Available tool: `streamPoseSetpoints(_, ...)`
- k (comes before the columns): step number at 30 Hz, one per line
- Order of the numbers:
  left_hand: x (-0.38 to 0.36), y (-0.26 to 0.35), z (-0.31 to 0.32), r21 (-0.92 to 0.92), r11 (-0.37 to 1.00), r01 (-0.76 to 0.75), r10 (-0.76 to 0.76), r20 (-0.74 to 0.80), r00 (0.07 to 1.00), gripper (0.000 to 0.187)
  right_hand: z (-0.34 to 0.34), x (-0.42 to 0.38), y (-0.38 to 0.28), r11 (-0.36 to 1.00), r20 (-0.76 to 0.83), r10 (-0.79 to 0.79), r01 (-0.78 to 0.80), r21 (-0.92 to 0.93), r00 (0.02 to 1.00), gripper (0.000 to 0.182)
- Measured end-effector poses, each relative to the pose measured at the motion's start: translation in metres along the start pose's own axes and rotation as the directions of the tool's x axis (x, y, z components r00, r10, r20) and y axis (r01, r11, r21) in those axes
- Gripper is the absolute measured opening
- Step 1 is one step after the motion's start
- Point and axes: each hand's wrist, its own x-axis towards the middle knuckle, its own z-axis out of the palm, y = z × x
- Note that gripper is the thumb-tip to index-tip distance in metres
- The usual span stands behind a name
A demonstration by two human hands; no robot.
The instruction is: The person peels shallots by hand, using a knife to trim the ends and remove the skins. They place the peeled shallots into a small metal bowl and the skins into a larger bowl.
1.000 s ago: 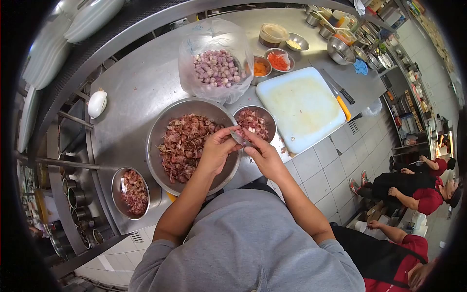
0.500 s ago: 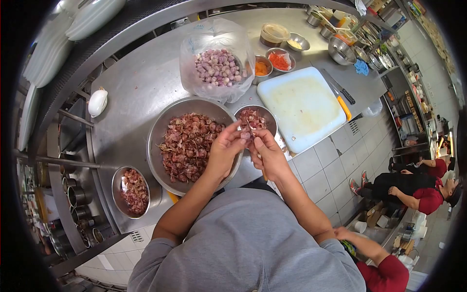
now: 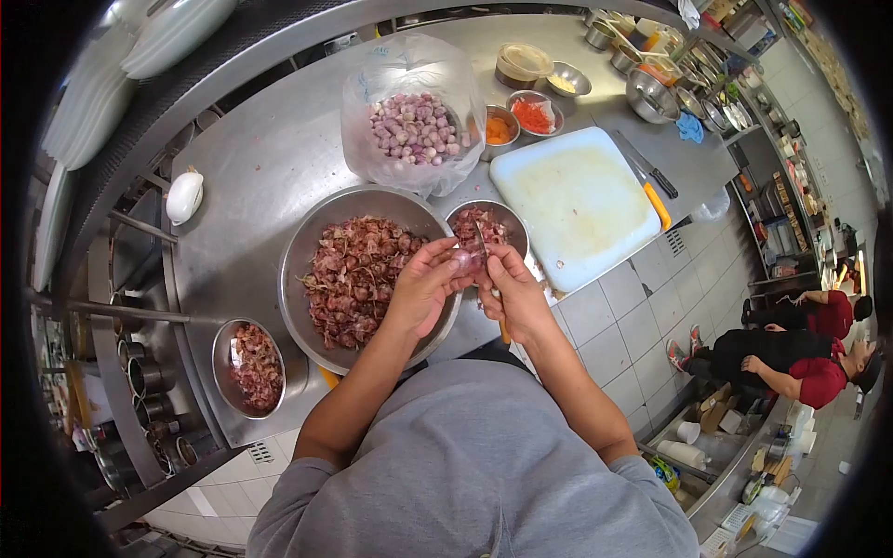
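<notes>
My left hand (image 3: 423, 290) pinches a purple shallot (image 3: 462, 263) between thumb and fingertips. In my right hand (image 3: 519, 296) is a small knife, its thin blade (image 3: 480, 236) pointing up beside the shallot; the fingers cover most of its handle. Both hands meet over the near edge of a small steel bowl (image 3: 524, 240) of reddish peelings (image 3: 478, 221). Left of them, a wide steel bowl (image 3: 296, 327) holds many unpeeled shallots (image 3: 363, 279). Beyond the bowls, peeled shallots (image 3: 419, 128) fill a clear plastic bag (image 3: 365, 167).
A white cutting board (image 3: 581, 205) lies right, beside a black-handled knife (image 3: 651, 169). Behind stand a bowl of orange pieces (image 3: 499, 128), red strips (image 3: 533, 116) and a lidded tub (image 3: 523, 65). Another peelings bowl (image 3: 249, 409) sits left. People in red shirts (image 3: 819, 379) are at far right.
The shallot between my hands shows more of its smooth purple surface, and my left hand has shifted slightly. The co-worker's arm at lower right has left the view.
</notes>
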Motion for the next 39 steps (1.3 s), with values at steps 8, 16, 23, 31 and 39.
streamPoseSetpoints(8,0.004,0.01,-0.006,-0.119,0.992,0.034,-0.04,-0.041,0.998,0.032,-0.008,0.009,0.0,0.999,-0.093,0.003,-0.007,-0.037,0.996,0.031)
streamPoseSetpoints(16,0.011,0.011,-0.011,-0.039,0.999,-0.008,0.007,-0.044,0.999,0.029,-0.004,0.008,-0.006,0.967,-0.057,0.016,-0.03,-0.254,0.998,0.052)
streamPoseSetpoints(23,0.005,0.011,-0.004,-0.132,0.991,-0.009,0.007,-0.018,1.0,0.035,0.003,0.001,-0.005,0.892,0.094,-0.069,0.104,-0.44,0.993,0.051)
streamPoseSetpoints(31,0.002,0.01,-0.002,-0.047,0.999,-0.013,0.015,0.055,0.998,0.033,-0.001,0.0,0.001,0.768,0.176,-0.237,0.295,-0.569,0.955,0.054)
streamPoseSetpoints(39,0.001,0.01,0.001,0.016,1.0,-0.011,0.01,0.081,0.997,0.029,0.001,-0.005,-0.006,0.761,0.224,-0.237,0.324,-0.563,0.945,0.049)
